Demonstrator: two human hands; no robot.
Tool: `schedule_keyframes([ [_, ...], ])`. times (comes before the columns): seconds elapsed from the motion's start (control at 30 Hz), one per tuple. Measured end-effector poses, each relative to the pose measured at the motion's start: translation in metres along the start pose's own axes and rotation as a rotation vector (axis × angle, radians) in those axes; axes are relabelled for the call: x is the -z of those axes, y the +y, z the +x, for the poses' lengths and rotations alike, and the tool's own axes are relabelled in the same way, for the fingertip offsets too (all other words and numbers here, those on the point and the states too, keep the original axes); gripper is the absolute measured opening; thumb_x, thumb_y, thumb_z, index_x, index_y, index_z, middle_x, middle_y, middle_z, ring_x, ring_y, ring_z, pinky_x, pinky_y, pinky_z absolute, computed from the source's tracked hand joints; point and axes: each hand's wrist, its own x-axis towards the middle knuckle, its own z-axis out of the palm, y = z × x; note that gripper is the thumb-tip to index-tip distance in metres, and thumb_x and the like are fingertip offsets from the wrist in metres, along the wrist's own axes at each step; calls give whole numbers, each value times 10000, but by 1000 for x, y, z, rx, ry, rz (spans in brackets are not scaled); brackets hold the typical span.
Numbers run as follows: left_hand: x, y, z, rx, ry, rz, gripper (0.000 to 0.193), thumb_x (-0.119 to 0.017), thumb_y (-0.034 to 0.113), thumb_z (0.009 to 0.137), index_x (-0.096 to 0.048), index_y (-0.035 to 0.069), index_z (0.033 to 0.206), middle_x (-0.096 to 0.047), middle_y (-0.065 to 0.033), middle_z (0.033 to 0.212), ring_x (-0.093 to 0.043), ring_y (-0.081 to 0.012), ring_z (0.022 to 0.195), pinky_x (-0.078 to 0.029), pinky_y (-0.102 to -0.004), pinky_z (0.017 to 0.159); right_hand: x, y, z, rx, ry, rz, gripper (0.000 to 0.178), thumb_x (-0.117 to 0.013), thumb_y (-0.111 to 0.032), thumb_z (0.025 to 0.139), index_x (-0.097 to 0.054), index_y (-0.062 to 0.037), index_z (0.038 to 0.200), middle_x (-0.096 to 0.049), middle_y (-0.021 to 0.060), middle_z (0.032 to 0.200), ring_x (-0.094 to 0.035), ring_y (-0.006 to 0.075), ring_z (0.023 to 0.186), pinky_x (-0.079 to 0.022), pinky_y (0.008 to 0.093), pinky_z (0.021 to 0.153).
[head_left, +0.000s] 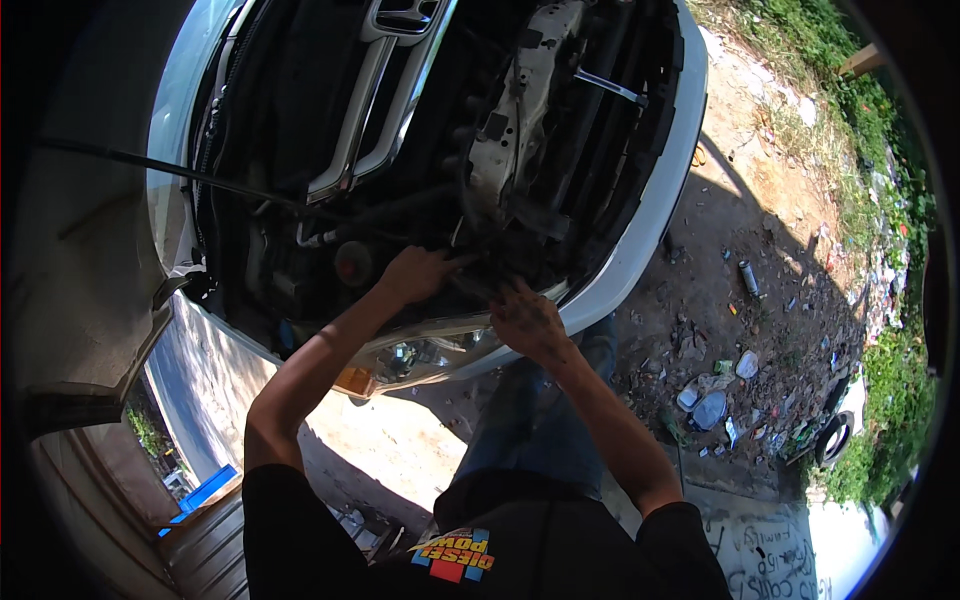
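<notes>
Both my arms reach into the front of a white car's open engine bay, above the headlight (425, 352). My left hand (415, 277) is closed, its fingers stretching into dark parts near the lower end of a pale metal crossmember (500, 150). Just right of it, my right hand (527, 322) has its fingers curled over the inner edge by the headlight. Shadow hides whatever the fingertips of either hand hold. A chrome grille (375, 110) lies across the engine. Beyond the crossmember rests a shiny T-shaped metal tool (610, 86).
A thin prop rod (165, 165) crosses toward the raised hood (85, 260) at left. The white bumper (655, 215) curves along the right. Litter, a spray can (748, 278) and a tyre (833, 438) lie on the dirt ground. A round cap (352, 263) sits left of my hands.
</notes>
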Motion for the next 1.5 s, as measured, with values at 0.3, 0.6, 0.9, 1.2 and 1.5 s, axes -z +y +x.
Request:
schedule_keyframes([
  [0.3,-28,10,61,40,-10,-238,445,-585,200,871,-652,297,1300,-733,-152,984,-715,-372,927,-581,-484,834,4,67,29,-15,-270,-308,312,-547,-278,952,-685,-25,1070,-677,247,1125,-639,442,1075,-507,528,932],
  [0.6,-54,8,40,198,178,-435,408,-622,155,812,-731,266,1189,-747,-133,1052,-708,-353,1006,-563,-478,908,7,36,70,-228,-487,-235,243,-577,-267,881,-685,-65,962,-671,176,797,-643,308,714,-502,452,625],
  [0.9,-69,40,45,486,338,-656,395,-579,105,795,-768,210,1125,-728,-179,1102,-683,-382,1058,-541,-464,961,-1,87,100,-105,-602,-361,263,-614,-291,849,-691,-45,792,-622,108,609,-581,222,497,-438,413,477],
  [1.2,-59,-1,77,323,44,-654,370,-543,186,850,-731,3,1111,-699,-225,1185,-658,-390,1141,-513,-474,989,-34,87,82,371,-149,-715,339,-546,-263,905,-688,0,745,-652,179,641,-676,255,582,-493,455,543],
  [1.5,-61,8,63,906,57,-1694,278,-595,164,835,-760,35,1019,-713,-123,968,-643,-246,869,-511,-406,767,-25,56,99,64,-415,-334,259,-582,-199,859,-720,21,847,-690,262,801,-736,321,722,-554,435,628],
])
